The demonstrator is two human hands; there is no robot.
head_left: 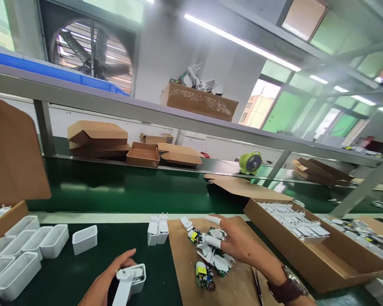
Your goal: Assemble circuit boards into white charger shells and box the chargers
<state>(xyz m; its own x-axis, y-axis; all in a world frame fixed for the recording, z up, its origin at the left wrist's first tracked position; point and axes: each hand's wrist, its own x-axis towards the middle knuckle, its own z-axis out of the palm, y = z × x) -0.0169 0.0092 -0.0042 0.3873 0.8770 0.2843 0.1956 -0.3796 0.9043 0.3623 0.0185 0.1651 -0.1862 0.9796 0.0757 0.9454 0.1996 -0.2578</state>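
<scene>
My left hand [102, 281] is closed round a white plastic housing [139, 278], which has parts seated inside and a flat white piece sticking out toward me. My right hand [238, 242], with white covers on two fingertips, reaches over a pile of small circuit boards with white plastic parts [220, 262]. Its thumb and finger are spread apart at the pile's far edge; whether they touch a board I cannot tell. One circuit board with a yellow component [204, 275] lies at the near side of the pile. Two filled white housings [158, 229] stand between my hands.
Open white housings [15, 272] stand in rows at left, with a single housing [84, 239] beside them. Brown paper [187, 272] lies under the boards, with a dark slim tool [257, 284]. At right a cardboard box [335, 263] holds rows of white units. A shelf beam [166, 121] crosses above.
</scene>
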